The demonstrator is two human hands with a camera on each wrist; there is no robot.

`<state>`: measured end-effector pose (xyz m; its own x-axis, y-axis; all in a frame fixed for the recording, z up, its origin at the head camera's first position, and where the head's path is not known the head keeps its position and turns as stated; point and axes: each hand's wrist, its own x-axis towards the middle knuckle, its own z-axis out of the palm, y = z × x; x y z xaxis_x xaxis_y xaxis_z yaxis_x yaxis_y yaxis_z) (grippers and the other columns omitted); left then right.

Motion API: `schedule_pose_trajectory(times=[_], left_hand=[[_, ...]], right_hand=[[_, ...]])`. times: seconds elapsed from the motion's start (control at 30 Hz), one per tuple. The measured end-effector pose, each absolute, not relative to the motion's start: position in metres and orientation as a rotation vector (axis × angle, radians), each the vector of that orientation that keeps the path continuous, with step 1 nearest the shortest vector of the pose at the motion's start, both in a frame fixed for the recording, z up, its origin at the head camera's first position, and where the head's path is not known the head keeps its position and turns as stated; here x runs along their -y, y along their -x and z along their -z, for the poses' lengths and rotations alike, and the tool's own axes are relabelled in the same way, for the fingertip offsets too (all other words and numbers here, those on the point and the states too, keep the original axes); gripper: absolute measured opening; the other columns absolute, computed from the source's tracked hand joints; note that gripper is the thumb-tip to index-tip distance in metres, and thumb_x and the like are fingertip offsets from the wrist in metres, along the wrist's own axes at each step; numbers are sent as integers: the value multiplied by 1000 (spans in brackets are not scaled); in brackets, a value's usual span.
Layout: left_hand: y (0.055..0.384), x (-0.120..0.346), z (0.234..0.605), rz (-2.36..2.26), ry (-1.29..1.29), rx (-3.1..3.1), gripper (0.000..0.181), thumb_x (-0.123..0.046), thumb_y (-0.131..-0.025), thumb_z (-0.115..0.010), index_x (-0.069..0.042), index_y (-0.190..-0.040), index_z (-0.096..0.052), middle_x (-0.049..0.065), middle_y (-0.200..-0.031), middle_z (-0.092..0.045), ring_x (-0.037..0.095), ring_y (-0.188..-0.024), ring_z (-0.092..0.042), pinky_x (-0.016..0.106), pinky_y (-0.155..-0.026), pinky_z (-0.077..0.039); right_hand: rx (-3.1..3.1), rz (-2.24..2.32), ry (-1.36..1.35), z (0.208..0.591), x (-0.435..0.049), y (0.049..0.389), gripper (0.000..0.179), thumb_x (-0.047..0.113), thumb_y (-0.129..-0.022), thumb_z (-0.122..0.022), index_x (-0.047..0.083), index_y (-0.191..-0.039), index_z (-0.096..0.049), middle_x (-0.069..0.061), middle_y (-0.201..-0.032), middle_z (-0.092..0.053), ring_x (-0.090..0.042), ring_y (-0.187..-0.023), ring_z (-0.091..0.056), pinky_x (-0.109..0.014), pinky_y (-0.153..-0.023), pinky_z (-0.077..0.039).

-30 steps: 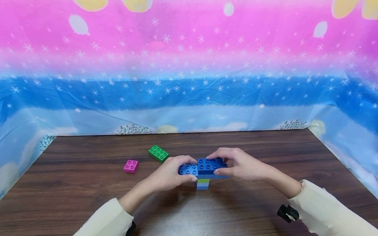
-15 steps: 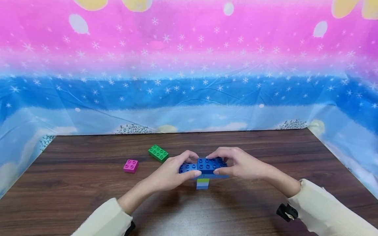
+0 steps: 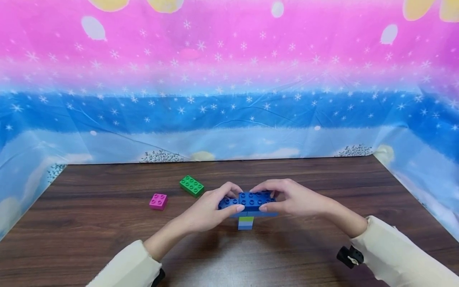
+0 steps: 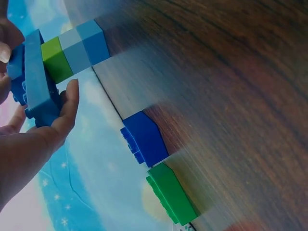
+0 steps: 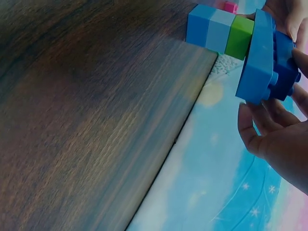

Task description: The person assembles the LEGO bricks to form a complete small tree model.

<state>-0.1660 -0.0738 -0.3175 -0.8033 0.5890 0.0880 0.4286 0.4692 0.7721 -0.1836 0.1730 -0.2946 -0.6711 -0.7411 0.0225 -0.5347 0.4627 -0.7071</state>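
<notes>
A small tower of bricks stands on the table. Its column stacks blue, pale blue and lime green bricks (image 3: 245, 223); two medium-blue bricks (image 5: 257, 62) lie side by side across it. On their right part sits a dark blue brick (image 3: 254, 201), studs up. My right hand (image 3: 294, 199) grips this top brick near its right end, thumb in front and fingers behind. With the thumb at the dark brick's front left corner and fingers curled behind, my left hand (image 3: 208, 209) holds the left part of the blue layer. In the left wrist view, its fingers curl beneath the layer's end.
A green brick (image 3: 191, 186) and a pink brick (image 3: 158, 201) lie left of the tower. Another blue brick (image 4: 145, 138) lies beside the green one, hidden behind my left hand in the head view. A patterned cloth (image 3: 229, 111) hangs along the table's back edge.
My left thumb has slid right, from the front of the lower blue layer to the dark blue brick's front corner, and its fingers shifted behind. The right hand keeps its grip; the tower stays put.
</notes>
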Motion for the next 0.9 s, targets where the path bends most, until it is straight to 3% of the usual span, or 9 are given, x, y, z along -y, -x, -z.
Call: schedule_pose_trajectory(times=[0.23,0.53,0.9], left_hand=[[166,73,318,-1243,-885,-2543,29,-31,-93,-53,-16,-117,-48,11,-115,-57,26,-104,-55,44,-84,-45],[165,73,317,-1238,-878,-2549,29,-31,-93,-53,-15,-117,-49,11,-113,-57,26,-105,-54,45,-85,-44],[166,74,319,-1248,-897,-2547,28,-31,-93,-53,-14,-116,-49,10,-112,-57,24,-102,-55,43,-83,-46]], right_hand=[[-2419,1044,1047,293,-180,186,28,23,-90,-59,10,-115,-53,-2,-103,-58,-16,-96,-56,-32,-84,-47],[-2356,1081,1023,300,-188,186,29,23,-92,-56,12,-118,-49,-4,-103,-59,-19,-90,-59,-31,-74,-50],[-2342,1093,1096,298,-187,187,27,21,-92,-56,16,-118,-50,0,-102,-61,-17,-88,-60,-32,-72,-50]])
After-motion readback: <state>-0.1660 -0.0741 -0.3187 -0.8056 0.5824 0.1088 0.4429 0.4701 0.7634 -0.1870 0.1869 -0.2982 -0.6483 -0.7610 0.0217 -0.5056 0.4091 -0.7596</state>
